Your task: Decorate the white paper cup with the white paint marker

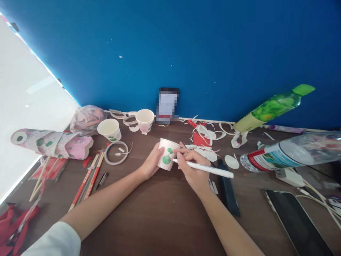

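In the head view, my left hand [152, 160] is closed around the left side of a white paper cup [168, 145] printed with green lotus leaves. The cup tilts slightly, its mouth upward. My right hand [195, 170] pinches a white marker pen [210, 169], its tip at the printed side of the cup; I cannot tell whether it touches. Some right-hand fingers are at the cup's right edge. Further back stand two more paper cups, one at the left [109, 130] and one nearer the wall [145, 121].
A roll of tape [106, 156], chopsticks [87, 177] and a pink paper-cup assembly [64, 144] lie left. White paper scraps [231, 161], a dark case [227, 188], a water bottle [282, 155], a green-capped bottle [269, 110] and a phone [295, 220] are right. Another phone [167, 105] leans on the blue wall.
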Demonstrator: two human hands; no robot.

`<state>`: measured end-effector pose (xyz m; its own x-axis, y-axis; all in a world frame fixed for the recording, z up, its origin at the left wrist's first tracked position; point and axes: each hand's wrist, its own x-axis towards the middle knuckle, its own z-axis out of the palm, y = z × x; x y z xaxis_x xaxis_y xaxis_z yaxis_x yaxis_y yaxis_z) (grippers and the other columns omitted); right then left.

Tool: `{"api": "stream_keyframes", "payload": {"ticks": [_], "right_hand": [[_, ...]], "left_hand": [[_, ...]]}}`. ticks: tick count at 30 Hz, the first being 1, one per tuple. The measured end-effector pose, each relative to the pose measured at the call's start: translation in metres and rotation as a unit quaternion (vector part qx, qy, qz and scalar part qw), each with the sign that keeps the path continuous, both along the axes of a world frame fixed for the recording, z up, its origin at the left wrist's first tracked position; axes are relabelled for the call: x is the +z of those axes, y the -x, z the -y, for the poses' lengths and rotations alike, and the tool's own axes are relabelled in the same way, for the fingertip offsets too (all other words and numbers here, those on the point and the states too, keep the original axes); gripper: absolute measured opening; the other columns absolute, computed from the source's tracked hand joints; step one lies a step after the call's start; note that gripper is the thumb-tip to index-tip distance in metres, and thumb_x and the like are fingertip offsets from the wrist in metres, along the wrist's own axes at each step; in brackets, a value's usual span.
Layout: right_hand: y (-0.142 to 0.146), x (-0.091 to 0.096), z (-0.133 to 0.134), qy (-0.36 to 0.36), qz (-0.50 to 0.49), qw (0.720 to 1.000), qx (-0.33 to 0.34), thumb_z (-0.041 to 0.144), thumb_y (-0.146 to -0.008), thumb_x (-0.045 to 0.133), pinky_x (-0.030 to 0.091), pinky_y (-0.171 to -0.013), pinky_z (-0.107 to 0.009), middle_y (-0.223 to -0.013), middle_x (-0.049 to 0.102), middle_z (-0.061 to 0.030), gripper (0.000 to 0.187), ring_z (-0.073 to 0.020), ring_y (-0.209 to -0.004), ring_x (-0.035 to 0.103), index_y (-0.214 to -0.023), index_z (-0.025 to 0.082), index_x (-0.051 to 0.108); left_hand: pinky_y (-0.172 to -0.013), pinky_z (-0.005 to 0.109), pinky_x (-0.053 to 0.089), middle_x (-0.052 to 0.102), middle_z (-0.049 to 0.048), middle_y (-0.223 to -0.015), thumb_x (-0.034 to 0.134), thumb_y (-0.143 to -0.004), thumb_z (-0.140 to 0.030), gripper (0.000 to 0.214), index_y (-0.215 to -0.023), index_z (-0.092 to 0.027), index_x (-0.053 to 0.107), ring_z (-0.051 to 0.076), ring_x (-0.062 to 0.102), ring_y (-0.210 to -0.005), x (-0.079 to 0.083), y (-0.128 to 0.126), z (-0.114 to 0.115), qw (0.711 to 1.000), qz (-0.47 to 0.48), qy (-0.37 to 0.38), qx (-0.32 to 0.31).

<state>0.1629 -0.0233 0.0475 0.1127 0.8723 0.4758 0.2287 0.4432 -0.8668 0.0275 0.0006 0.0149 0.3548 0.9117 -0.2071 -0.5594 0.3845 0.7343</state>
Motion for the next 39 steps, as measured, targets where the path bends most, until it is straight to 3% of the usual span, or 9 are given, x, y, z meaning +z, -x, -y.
{"api": "stream_keyframes", "payload": {"ticks": [25, 39], "right_hand": [[-0.0006, -0.0045, -0.0027, -0.003, -0.003, 1.000, -0.004, 0.018, -0.082, 0.059, 0.051, -0.101, -0.052, -0.063, 0.070, 0.0025, 0.034, -0.0190, -0.076, 0.073, -0.052, 0.022, 0.043], [-0.0023, -0.0067, -0.0026, -0.009, 0.024, 1.000, -0.004, 0.014, -0.081, 0.058, 0.052, -0.099, -0.052, -0.075, 0.075, -0.0004, 0.034, -0.0168, -0.073, 0.072, -0.052, 0.022, 0.042]], "left_hand": [[-0.081, 0.035, 0.045, 0.069, 0.0060, -0.094, 0.071, -0.070, -0.048, 0.053, -0.109, -0.017, 0.051, 0.024, 0.065, -0.089, 0.0007, -0.0002, -0.0006, 1.000, -0.019, 0.006, 0.004], [-0.085, 0.036, 0.045, 0.070, 0.0071, -0.098, 0.070, -0.073, -0.043, 0.043, -0.104, -0.016, 0.056, 0.024, 0.065, -0.092, -0.0014, 0.0004, -0.0009, 1.000, 0.017, 0.010, -0.001]]}}
